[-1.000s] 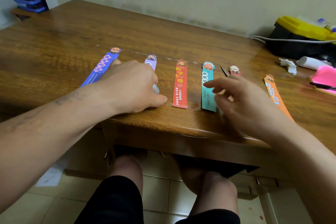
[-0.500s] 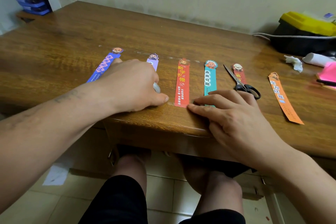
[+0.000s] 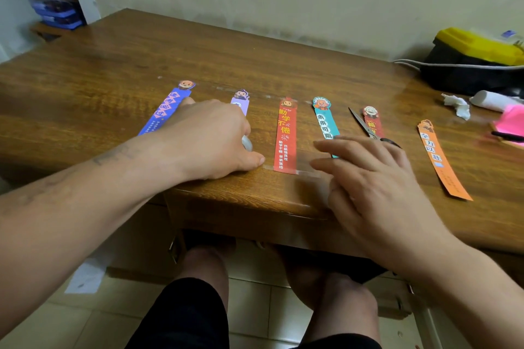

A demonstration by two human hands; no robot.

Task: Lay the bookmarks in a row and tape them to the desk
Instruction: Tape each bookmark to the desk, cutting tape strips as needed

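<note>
Bookmarks lie in a row across the middle of the wooden desk, six in all, their cartoon heads towards the wall. From the left come a blue bookmark, a lilac bookmark, a red bookmark, a teal bookmark and a dark red bookmark. An orange bookmark lies slanted and set apart at the right.

A clear tape strip crosses the red bookmark's lower end, near the desk's front edge.

The left hand, left of centre, is knuckles up and covers most of the lilac bookmark. Its fingers curl round a tape roll, of which only a pale rim shows, and its thumb tip presses the desk at the strip's left end.

The right hand, right of centre, is spread with straight fingers and holds nothing. It covers the teal bookmark's lower end, with its fingertips at the strip's right end; I cannot tell whether they touch it.

Scissors lie across the dark red bookmark, their handles partly behind the right hand.

At the upper right sit a black-and-yellow box, a crumpled tissue and a pink pad.
</note>
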